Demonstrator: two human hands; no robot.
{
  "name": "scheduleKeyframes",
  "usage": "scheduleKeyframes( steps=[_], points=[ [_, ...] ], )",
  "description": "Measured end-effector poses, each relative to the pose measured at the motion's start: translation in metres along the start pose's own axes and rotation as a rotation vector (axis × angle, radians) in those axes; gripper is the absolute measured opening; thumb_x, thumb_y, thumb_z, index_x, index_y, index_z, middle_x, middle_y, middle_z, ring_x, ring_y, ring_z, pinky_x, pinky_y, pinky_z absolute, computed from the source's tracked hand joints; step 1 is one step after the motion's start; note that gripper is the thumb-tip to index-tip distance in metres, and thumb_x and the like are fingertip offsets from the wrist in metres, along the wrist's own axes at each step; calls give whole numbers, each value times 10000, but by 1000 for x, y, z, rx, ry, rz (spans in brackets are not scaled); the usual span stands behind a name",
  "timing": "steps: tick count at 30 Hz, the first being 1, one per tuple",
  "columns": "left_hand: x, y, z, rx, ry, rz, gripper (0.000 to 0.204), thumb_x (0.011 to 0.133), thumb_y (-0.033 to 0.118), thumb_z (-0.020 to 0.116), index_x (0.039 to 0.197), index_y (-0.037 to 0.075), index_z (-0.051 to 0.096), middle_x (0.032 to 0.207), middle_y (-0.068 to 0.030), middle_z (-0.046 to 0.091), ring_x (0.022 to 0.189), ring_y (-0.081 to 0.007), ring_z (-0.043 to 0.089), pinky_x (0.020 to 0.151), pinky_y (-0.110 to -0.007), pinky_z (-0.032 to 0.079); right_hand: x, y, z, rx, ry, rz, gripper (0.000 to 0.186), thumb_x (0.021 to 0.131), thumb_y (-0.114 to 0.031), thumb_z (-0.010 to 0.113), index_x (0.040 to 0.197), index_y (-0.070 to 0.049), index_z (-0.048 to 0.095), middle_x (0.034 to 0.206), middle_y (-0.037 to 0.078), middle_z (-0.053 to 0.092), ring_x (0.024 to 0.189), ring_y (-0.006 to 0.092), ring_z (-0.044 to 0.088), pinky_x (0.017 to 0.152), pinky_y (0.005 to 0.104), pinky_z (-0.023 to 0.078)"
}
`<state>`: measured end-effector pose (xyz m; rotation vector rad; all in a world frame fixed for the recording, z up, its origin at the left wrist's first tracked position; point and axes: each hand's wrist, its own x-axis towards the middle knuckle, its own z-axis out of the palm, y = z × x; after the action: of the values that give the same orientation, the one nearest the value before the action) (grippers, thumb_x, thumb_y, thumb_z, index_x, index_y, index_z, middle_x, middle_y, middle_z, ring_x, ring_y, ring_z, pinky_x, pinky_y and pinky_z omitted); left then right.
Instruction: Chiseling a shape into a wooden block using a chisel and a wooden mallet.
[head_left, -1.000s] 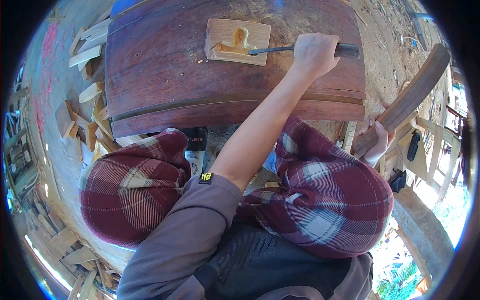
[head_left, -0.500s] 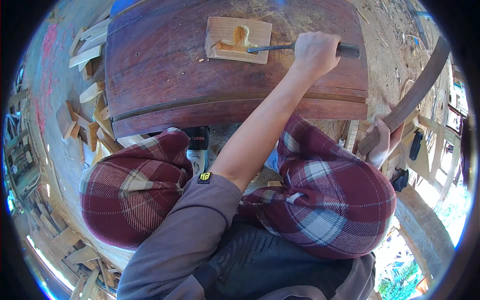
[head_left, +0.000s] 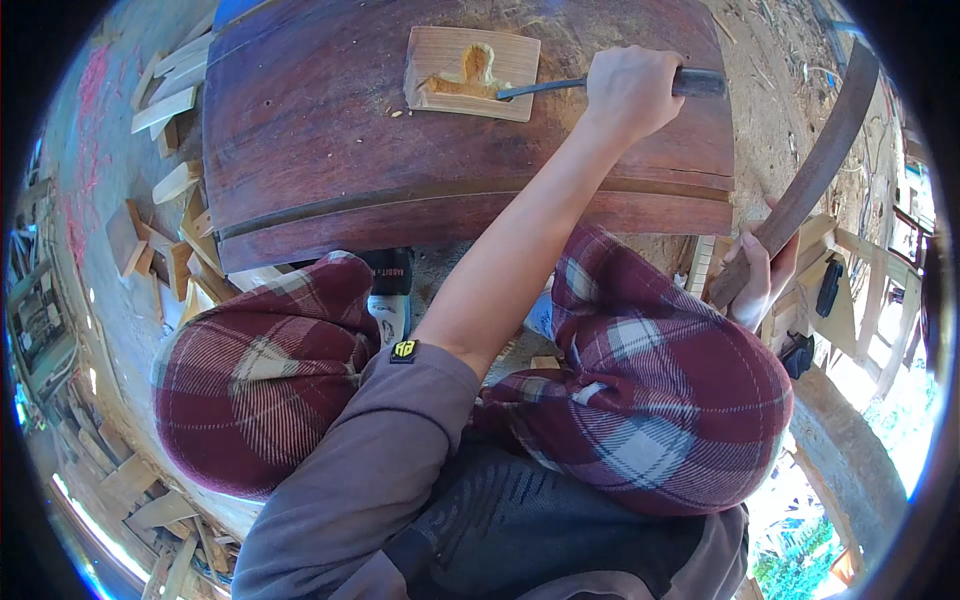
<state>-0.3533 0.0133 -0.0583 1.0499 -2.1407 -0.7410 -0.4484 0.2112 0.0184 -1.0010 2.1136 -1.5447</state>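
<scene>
My left hand (head_left: 632, 92) is wrapped round the dark handle of a chisel (head_left: 548, 88), its fist closed and its arm stretched across my body. The blade lies nearly flat toward the left, its tip at the right end of a carved hollow in a small wooden block (head_left: 425, 66). That hollow is pale yellow-brown with an arm running up. Beyond my right knee, my right hand (head_left: 762, 274) grips the lower end of a long brown wooden bar (head_left: 815, 170), which slants up to the right, apart from the chisel.
The block rests on a dark reddish wooden bench (head_left: 330, 140) with a groove along its near edge. Wood offcuts (head_left: 180, 265) are piled on the floor to the left. Plaid-covered knees (head_left: 650, 390) sit close to the bench. A few chips lie beside the block.
The wooden bar in my right hand has swung slightly more upright, its far end moving up and left. The chisel stays at the hollow's right end. The whole view has shifted a little.
</scene>
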Motion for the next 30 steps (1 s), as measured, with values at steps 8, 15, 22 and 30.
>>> scheduleKeyframes(
  steps=[8, 15, 22, 30],
  points=[
    [-11, -1, 5, 4, -91, 64, 236, 716, 290, 689, 919, 174, 719, 742, -84, 685, 727, -288, 666, 670, -412, 511, -2, 7, -5, 172, -11, 19, 594, 712, -93, 625, 1257, 84, 471, 865, 99, 566, 666, 127, 514, 599, 240, 422],
    [-10, 0, 8, 14, -77, 32, 240, 705, 287, 691, 916, 177, 720, 736, -88, 683, 735, -288, 668, 673, -409, 511, -4, 24, 15, -262, -56, -21, 538, 696, -160, 658, 1173, 43, 511, 833, 82, 568, 643, 167, 533, 590, 365, 465],
    [-6, 3, 3, -18, -37, 39, 213, 709, 278, 685, 894, 178, 720, 750, -92, 686, 734, -287, 668, 676, -405, 515, -5, 20, 2, 171, 76, 153, 523, 682, -43, 622, 1186, 35, 508, 746, 94, 577, 597, 142, 542, 577, 296, 468],
    [-4, -6, 3, 29, -30, 4, 221, 723, 276, 675, 918, 186, 723, 761, -91, 688, 745, -286, 670, 682, -411, 516, 1, 21, 13, 112, -55, 135, 481, 706, -59, 587, 1164, 52, 490, 728, 78, 579, 499, 129, 508, 439, 251, 425]
  ],
)
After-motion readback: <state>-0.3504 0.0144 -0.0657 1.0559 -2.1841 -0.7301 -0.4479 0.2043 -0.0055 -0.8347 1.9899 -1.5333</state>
